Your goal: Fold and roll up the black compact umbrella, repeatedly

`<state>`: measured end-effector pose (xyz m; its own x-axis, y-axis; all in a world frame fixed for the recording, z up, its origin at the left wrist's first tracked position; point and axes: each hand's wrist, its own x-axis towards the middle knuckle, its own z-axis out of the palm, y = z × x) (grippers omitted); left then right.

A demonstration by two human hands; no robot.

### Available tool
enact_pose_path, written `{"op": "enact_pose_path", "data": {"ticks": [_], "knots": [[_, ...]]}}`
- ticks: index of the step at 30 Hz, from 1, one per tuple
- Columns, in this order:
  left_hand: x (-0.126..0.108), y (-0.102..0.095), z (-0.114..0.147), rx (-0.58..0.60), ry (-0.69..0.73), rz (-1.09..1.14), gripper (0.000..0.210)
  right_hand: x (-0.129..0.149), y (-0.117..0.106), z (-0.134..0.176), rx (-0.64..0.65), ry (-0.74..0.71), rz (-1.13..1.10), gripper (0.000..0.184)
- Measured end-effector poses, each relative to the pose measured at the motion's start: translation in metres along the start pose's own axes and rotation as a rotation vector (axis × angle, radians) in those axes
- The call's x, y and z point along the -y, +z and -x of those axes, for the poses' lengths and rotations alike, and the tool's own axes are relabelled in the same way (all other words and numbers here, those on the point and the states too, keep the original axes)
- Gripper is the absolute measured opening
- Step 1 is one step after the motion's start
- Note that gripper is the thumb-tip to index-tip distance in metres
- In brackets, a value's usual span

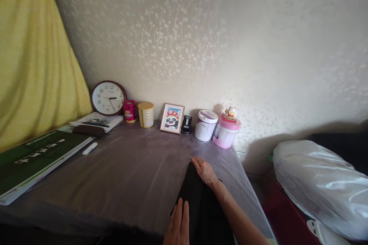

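At the near right of the grey-covered table (pixel 138 183), see a black cloth (pixel 193 195), stretching lengthwise up from the bottom of the view. Lose its near end below the lower border and much of its right side behind the right forearm (pixel 235 210); catch only a small dark tip past the wrist. Cannot make out seams or layers within the black. Looks matte and plain, narrow at the far end, wider toward the bottom.

Find the right hand (pixel 203 170) laid over the cloth's far end, back upward; cannot tell whether gripping or only pressing, with the underside hidden. Find the left hand (pixel 178 225) lower down, open on the cloth's left edge, fingers straight and side by side; lose thumb and wrist out of sight.

Farther back, note a framed panda picture (pixel 172 118) and, just right of it, a black object (pixel 186 124), too small to identify. Cannot read the blurred lettering on the green book (pixel 43 157), cut off at left. At right, see a translucent plastic bag (pixel 319 183), running out of view and hiding part of a dark red object (pixel 281 214).
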<state>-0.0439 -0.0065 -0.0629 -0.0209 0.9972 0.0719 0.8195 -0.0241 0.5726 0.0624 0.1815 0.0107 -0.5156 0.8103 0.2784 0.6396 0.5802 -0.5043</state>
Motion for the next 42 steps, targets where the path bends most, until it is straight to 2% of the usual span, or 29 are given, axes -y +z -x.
{"op": "enact_pose_path", "data": {"ticks": [3, 6, 8, 10, 13, 16, 21, 24, 32, 36, 39, 42], "knots": [[-0.003, -0.006, 0.002, 0.03, -0.012, 0.014, 0.062, -0.014, -0.017, 0.013, -0.16, 0.161, -0.01, 0.033], [-0.006, -0.011, 0.003, 0.065, -0.01, -0.016, 0.071, -0.03, -0.039, 0.044, -0.257, 0.345, 0.006, 0.035], [-0.008, -0.013, 0.004, 0.078, -0.007, -0.04, 0.078, -0.037, -0.049, 0.068, -0.259, 0.467, 0.049, 0.036], [-0.01, -0.016, 0.006, 0.078, -0.002, -0.054, 0.082, -0.039, -0.052, 0.091, -0.233, 0.519, 0.024, 0.035], [-0.014, -0.022, 0.008, 0.104, -0.001, -0.074, 0.083, -0.032, -0.048, 0.115, -0.193, 0.606, -0.109, 0.037], [-0.018, -0.029, 0.009, 0.145, 0.001, -0.104, 0.083, -0.021, -0.041, 0.124, -0.188, 0.651, -0.219, 0.04], [-0.018, -0.034, 0.009, 0.154, 0.01, -0.108, 0.089, -0.008, -0.035, 0.124, -0.287, 0.558, -0.14, 0.043], [-0.016, -0.032, 0.009, 0.155, 0.015, -0.101, 0.093, -0.003, -0.034, 0.12, -0.282, 0.547, -0.156, 0.041], [-0.016, -0.026, 0.009, 0.112, 0.02, -0.136, 0.095, 0.036, -0.039, 0.081, -0.181, 0.467, -0.57, 0.041], [-0.014, -0.024, 0.007, 0.081, 0.042, -0.177, 0.094, 0.05, -0.022, 0.059, -0.196, 0.443, -0.654, 0.04], [-0.01, -0.02, 0.006, 0.056, 0.063, -0.18, 0.093, 0.051, -0.005, 0.05, -0.211, 0.466, -0.61, 0.034], [-0.007, -0.015, 0.004, 0.035, 0.065, -0.177, 0.09, 0.05, 0.007, 0.044, -0.171, 0.498, -0.534, 0.03]]}}
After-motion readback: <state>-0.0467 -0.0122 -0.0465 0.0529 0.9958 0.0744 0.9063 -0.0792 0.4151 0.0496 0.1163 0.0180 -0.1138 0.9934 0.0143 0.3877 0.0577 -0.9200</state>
